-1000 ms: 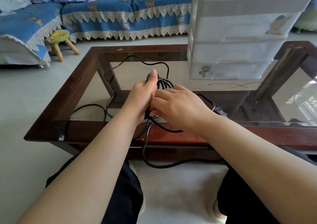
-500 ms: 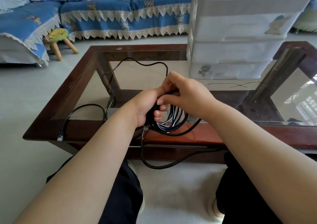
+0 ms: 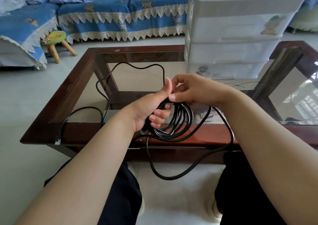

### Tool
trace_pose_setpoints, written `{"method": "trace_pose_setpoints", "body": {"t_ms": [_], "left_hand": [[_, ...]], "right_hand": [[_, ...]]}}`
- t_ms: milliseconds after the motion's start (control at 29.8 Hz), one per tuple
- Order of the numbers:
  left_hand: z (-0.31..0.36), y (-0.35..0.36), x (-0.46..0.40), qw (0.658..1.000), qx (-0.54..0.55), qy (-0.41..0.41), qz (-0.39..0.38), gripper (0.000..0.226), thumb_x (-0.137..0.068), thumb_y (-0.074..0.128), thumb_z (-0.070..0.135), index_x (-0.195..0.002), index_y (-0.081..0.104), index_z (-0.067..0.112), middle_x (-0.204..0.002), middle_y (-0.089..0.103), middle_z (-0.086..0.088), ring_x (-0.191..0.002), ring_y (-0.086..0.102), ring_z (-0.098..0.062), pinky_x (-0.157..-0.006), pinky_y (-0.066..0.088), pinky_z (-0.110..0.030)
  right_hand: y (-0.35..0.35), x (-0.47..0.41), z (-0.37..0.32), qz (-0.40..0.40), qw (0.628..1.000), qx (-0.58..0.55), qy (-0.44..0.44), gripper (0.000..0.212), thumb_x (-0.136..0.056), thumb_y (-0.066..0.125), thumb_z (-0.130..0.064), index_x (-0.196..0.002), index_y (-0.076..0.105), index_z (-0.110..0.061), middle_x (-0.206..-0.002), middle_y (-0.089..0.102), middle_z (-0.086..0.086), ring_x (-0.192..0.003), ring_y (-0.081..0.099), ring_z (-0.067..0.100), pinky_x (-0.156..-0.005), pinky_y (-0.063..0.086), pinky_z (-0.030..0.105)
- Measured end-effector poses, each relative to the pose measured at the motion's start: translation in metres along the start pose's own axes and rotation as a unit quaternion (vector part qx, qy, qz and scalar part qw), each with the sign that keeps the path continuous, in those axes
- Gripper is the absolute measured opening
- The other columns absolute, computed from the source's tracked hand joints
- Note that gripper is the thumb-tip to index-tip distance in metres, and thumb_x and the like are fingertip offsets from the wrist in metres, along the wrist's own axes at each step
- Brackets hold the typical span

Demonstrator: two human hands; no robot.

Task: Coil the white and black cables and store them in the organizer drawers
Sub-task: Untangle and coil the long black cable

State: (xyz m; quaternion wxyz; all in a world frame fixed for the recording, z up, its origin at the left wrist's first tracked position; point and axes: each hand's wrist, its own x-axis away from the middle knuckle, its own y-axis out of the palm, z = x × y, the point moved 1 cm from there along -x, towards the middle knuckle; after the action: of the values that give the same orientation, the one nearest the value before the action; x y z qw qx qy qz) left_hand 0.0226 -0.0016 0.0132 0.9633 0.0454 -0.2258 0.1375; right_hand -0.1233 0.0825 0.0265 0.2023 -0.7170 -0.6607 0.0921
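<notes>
A: What's changing versus a second ago?

B: Coil's growing. Back then both hands were bunched over a small bundle; now several loops of the black cable (image 3: 173, 121) are hanging open under the left hand (image 3: 151, 107), above the table's (image 3: 51, 121) near rail.

A: Grips?

B: Left hand is wrapping round the gathered loops, fingers curling under, thumb sticking up. Right hand (image 3: 194, 90) has lifted and is pinching a strand at the top of the coil, thumb tip pressing beside the left thumb.

A: Where's the rest of the cable?

B: One big slack loop is dropping from the right hand off the table edge toward the floor between the knees. Another run is snaking across the glass, ending at the plug (image 3: 57, 138) hanging over the left front corner.

A: White cable?

B: Not seeing it anywhere.

A: Drawers?

B: Organizer (image 3: 237, 35) is sitting at the far right of the table, drawers looking closed.

A: So, progress?

B: My guess: mid-coil, plenty of slack still left to wind, storing not started.
</notes>
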Motion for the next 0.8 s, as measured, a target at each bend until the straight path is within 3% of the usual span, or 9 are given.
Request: {"method": "trace_pose_setpoints", "body": {"t_ms": [67,134,201,302,436,570,704,805], "left_hand": [[-0.001,0.001,0.002,0.998,-0.055,0.024,0.001,0.049,-0.072,0.056,0.063,-0.07,0.041,0.017,-0.046,0.027,0.006,-0.035,0.02,-0.005,-0.038,0.019,-0.018],[-0.002,-0.002,0.004,0.993,-0.107,0.038,0.013,0.034,-0.08,0.068,0.039,-0.08,0.045,0.014,-0.048,0.03,0.005,-0.037,0.022,-0.007,-0.038,0.021,-0.019],[-0.001,-0.005,0.005,0.988,-0.149,0.043,0.023,0.023,-0.089,0.066,0.024,-0.085,0.046,0.013,-0.049,0.033,0.004,-0.038,0.023,-0.009,-0.038,0.021,-0.02],[-0.002,-0.009,0.007,0.985,-0.164,0.051,0.03,0.02,-0.097,0.055,0.027,-0.083,0.049,0.013,-0.049,0.034,0.004,-0.038,0.025,-0.008,-0.039,0.023,-0.02],[-0.003,-0.012,0.013,0.987,-0.149,0.06,0.009,0.032,-0.098,0.049,0.035,-0.084,0.047,0.007,-0.047,0.032,0.004,-0.036,0.023,-0.007,-0.038,0.023,-0.02],[-0.003,-0.014,0.018,0.992,-0.092,0.078,-0.034,0.036,-0.092,0.052,0.04,-0.078,0.044,0.008,-0.043,0.03,0.005,-0.031,0.024,-0.006,-0.038,0.023,-0.02],[-0.001,-0.008,0.02,0.992,-0.002,0.109,-0.065,0.038,-0.092,0.05,0.04,-0.072,0.045,0.009,-0.036,0.034,0.003,-0.031,0.042,-0.011,-0.039,0.037,-0.019],[0.001,0.001,0.018,0.987,0.038,0.139,-0.067,0.034,-0.089,0.042,0.039,-0.072,0.044,0.01,-0.033,0.034,0.006,-0.04,0.058,-0.012,-0.048,0.048,-0.022]], "right_hand": [[-0.006,0.005,0.002,-0.025,0.999,0.027,0.02,0.028,-0.08,0.07,-0.035,-0.094,0.058,-0.015,-0.067,0.053,0.002,-0.054,0.041,0.011,-0.053,0.032,0.026],[-0.006,0.005,0.004,0.025,0.99,0.132,0.031,0.032,-0.079,0.067,-0.048,-0.088,0.059,-0.018,-0.062,0.053,-0.007,-0.052,0.042,0.007,-0.054,0.033,0.022],[-0.002,0.005,0.006,0.09,0.971,0.219,0.035,0.042,-0.072,0.065,-0.061,-0.08,0.059,-0.02,-0.062,0.051,-0.012,-0.054,0.044,0.005,-0.054,0.033,0.022],[0.006,0.007,0.009,0.147,0.961,0.234,-0.005,0.043,-0.07,0.063,-0.065,-0.067,0.052,-0.024,-0.055,0.045,-0.01,-0.051,0.038,0.007,-0.052,0.031,0.025],[0.008,0.017,0.013,0.132,0.98,0.139,-0.049,0.031,-0.082,0.064,-0.047,-0.08,0.057,-0.017,-0.064,0.047,-0.003,-0.056,0.037,0.007,-0.054,0.032,0.019],[0.008,0.024,0.021,0.177,0.966,0.187,-0.034,0.05,-0.073,0.052,-0.065,-0.072,0.055,-0.016,-0.055,0.041,-0.007,-0.05,0.034,0.008,-0.053,0.03,0.026],[0.005,0.027,0.024,0.247,0.96,0.118,-0.052,0.046,-0.077,0.047,-0.057,-0.058,0.04,-0.016,-0.05,0.032,-0.009,-0.042,0.03,0.003,-0.045,0.022,0.016],[0.013,0.021,0.033,0.286,0.955,0.063,-0.055,0.044,-0.082,0.042,-0.054,-0.061,0.041,-0.016,-0.055,0.035,-0.007,-0.048,0.032,0.002,-0.049,0.026,0.02]]}}
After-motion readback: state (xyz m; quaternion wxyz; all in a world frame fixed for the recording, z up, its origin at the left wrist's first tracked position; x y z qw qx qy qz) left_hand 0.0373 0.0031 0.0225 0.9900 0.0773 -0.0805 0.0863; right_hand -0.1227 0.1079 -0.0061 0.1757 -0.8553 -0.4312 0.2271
